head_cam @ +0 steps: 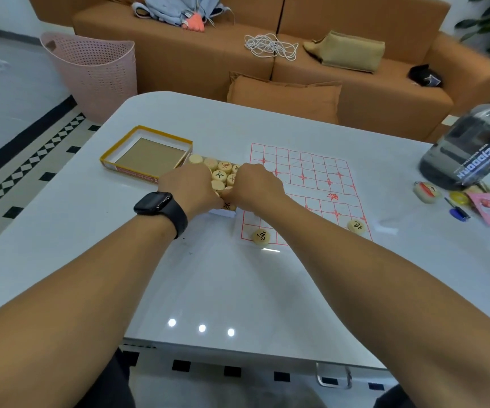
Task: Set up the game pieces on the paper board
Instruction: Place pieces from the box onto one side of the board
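Both hands, left hand (189, 187) and right hand (257, 187), curl over round pale wooden pieces (218, 175) in their tray beside the red-gridded paper board (305, 184); whether fingers pinch any, I cannot tell. Two pieces (261, 237) lie on the board's near edge

A lounge or living room — an orange sofa (311, 57) with a cushion (282, 97), a low white table (238, 275), a pink laundry basket (93, 72), tiled floor.

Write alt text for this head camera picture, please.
Both hands, left hand and right hand, reach into a tray of wooden game pieces beside a red-lined paper board, where two pieces already sit on the near edge.
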A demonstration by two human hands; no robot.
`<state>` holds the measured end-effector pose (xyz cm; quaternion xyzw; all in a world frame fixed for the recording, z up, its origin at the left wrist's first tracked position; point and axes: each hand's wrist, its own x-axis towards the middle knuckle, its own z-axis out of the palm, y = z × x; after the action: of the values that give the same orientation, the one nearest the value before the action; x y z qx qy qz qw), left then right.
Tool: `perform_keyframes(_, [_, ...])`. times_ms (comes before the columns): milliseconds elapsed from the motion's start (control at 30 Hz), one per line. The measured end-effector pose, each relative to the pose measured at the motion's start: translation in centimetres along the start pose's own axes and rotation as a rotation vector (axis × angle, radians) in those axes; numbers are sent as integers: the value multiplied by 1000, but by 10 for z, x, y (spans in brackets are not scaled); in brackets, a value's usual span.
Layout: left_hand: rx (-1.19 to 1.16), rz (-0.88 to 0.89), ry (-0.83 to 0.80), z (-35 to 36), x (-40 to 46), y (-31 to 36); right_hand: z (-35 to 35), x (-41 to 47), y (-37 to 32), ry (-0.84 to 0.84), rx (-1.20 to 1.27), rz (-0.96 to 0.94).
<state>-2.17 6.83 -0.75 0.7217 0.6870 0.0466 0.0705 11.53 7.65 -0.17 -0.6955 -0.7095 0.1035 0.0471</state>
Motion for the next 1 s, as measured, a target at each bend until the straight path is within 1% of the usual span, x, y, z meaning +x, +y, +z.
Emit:
perform_keyframes(167, [-62, 51, 119, -11, -22, -5, -9, -23, 25, 24, 64, -50])
perform_keyframes(333, [-181, 156, 88, -12, -45, 7, -18, -56, 76, 64, 134, -65])
perform_keyframes(400, [-239, 182, 91, -7, -53, 17, -16, -71, 102, 125, 162, -72])
perform_keyframes(467, [-300, 217, 101, 1, -60, 29, -12, -88, 123, 195, 196, -29])
perform_keyframes(600, [-418, 267, 117, 19, -71, 54, -7, -101, 141, 173, 162, 0])
perform_keyframes(700, [-429, 296, 157, 26, -72, 67, -11, -96, 143, 146, 182, 24])
perform_keyframes(833, [-427, 252, 152, 31, -67, 63, -15, -87, 155, 123, 128, 45])
perform_keyframes(1000, [-400, 251, 122, 33, -63, 58, -21, -76, 185, 241, 117, 149])
